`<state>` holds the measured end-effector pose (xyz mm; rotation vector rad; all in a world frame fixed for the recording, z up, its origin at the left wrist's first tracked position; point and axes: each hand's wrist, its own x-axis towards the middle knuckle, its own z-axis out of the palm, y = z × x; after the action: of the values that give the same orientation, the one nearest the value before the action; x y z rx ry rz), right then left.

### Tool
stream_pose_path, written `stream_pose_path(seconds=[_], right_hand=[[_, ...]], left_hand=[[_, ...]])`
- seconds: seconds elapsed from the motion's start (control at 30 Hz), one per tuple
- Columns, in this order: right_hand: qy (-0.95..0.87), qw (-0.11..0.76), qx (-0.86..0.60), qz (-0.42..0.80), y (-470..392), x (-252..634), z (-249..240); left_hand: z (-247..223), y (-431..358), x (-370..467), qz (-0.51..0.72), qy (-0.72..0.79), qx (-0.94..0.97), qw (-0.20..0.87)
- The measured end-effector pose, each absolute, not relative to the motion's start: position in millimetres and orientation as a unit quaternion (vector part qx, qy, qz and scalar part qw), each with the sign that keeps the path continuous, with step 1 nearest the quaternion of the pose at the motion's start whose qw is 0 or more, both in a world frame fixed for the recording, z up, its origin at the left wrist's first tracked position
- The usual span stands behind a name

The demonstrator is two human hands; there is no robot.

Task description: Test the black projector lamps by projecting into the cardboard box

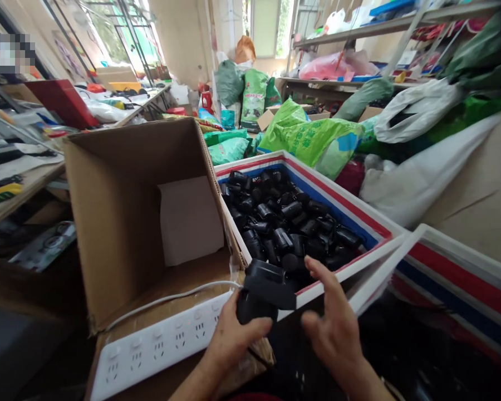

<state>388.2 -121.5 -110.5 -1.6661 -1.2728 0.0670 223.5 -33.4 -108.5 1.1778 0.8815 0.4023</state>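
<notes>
My left hand (240, 334) is wrapped round a black plastic device (261, 289) with a rounded body and a flat, wide piece jutting to the right. A dark cord hangs below that hand. To the right, my right hand (334, 328) is raised with thumb and fingers apart, holding nothing, a little away from the device. Just beyond both hands, many black cylindrical plastic parts (292, 211) fill a white-rimmed crate (384, 242) lined in red, white and blue. The exact kind of the held device cannot be made out.
An opened cardboard box (117, 234) lies at left with a paper sheet (190, 220) inside. A white power strip (158, 345) with a grey cable sits before it. At right stands a second striped crate (463, 278). Green sacks (307, 133) and loaded shelves are behind.
</notes>
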Motion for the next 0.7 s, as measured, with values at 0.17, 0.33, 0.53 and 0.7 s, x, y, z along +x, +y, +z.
stream_pose_path(seconds=[0.17,0.33,0.53,0.7], right_hand=[[-0.596,0.425,-0.680,-0.040,-137.1,362.2,-107.2],[-0.570,0.507,-0.643,0.070,-145.0,376.1,-114.4],[-0.483,0.526,-0.634,0.297,-160.8,403.2,-99.4],[-0.381,0.506,-0.689,0.353,-186.8,411.2,-83.2]], left_hand=[[-94.5,-49.7,232.9,0.236,0.391,0.736,0.499],[-99.9,-55.5,229.3,0.277,0.316,0.814,0.401],[-105.1,-60.7,228.0,0.229,0.264,0.840,0.415],[-121.2,-62.8,232.5,0.184,0.116,0.860,0.461]])
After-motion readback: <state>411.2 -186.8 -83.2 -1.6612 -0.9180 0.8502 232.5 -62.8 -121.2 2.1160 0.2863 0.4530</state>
